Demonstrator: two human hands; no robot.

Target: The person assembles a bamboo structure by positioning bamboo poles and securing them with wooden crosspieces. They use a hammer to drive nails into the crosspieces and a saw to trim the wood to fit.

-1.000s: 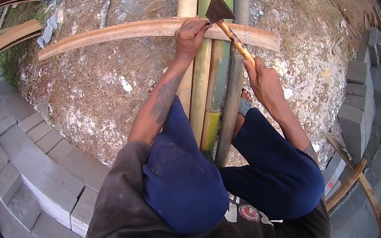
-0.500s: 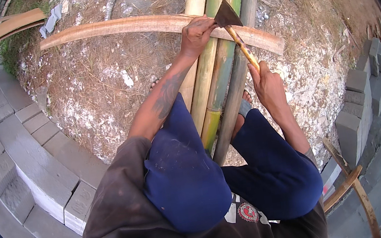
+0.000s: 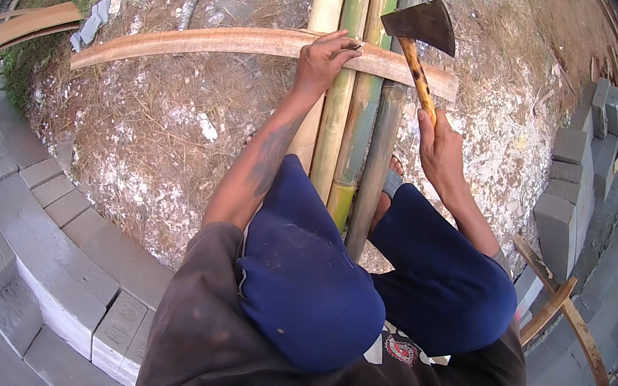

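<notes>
My left hand (image 3: 326,62) rests on a long wooden plank (image 3: 201,42), its thumb and fingers pinched around a small dark nail (image 3: 356,46). The plank lies crosswise over several bamboo poles (image 3: 331,123), green and yellowish, and a grey pole (image 3: 377,156) beside them. To the right, my right hand (image 3: 442,149) is wrapped round the lower handle of a hatchet (image 3: 418,71). The hatchet's dark, broad head is raised to the right of the nail, apart from it. Its handle is yellow with burnt brown spots.
Grey blocks are stacked on the left (image 3: 55,244) and on the right (image 3: 566,220). Crossed wooden sticks (image 3: 562,307) stand at the lower right. More curved boards (image 3: 26,31) lie at the upper left. Dry grass and white crumbs cover the ground (image 3: 166,134).
The hatchet has swung away from the nail, its head moving to the right and turning. My right hand shifted slightly right and down. My left hand stays at nearly the same spot on the plank.
</notes>
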